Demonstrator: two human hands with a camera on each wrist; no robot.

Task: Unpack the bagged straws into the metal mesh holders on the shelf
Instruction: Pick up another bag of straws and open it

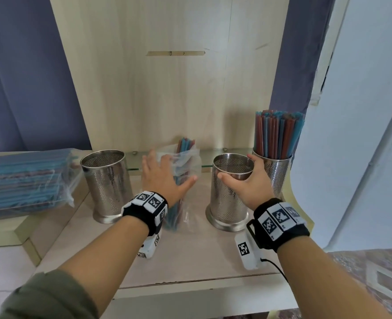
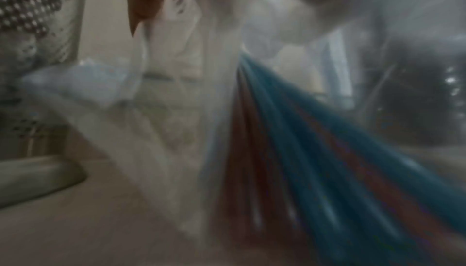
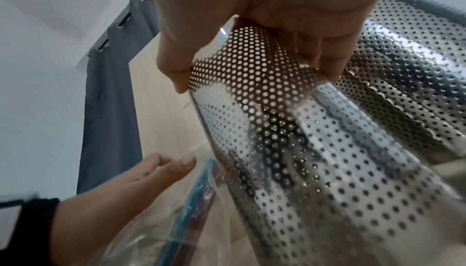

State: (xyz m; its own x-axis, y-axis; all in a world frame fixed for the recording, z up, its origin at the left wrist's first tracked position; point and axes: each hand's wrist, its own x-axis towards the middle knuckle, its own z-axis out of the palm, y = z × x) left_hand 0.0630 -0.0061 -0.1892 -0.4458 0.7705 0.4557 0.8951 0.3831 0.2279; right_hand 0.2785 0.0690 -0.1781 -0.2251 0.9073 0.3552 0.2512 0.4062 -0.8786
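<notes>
A clear bag of blue and red straws [image 1: 183, 155] stands tilted on the shelf [image 1: 190, 261] between two empty metal mesh holders. My left hand [image 1: 170, 171] lies against the bag, fingers straight and thumb spread; the right wrist view shows that left hand [image 3: 151, 176] beside the bag [image 3: 196, 200]. The left wrist view is blurred, with straws [image 2: 302, 150] close up. My right hand [image 1: 237, 168] grips the rim of the middle holder [image 1: 227, 199], thumb in front, fingers behind. Its perforated wall [image 3: 315, 150] fills the right wrist view.
Another empty holder [image 1: 107, 185] stands left of the bag. A third holder [image 1: 280, 178] at the right is full of upright straws [image 1: 275, 134]. A large wrapped pack of straws [image 1: 27, 180] lies on a raised ledge at far left. A wooden back panel [image 1: 167, 88] closes the shelf.
</notes>
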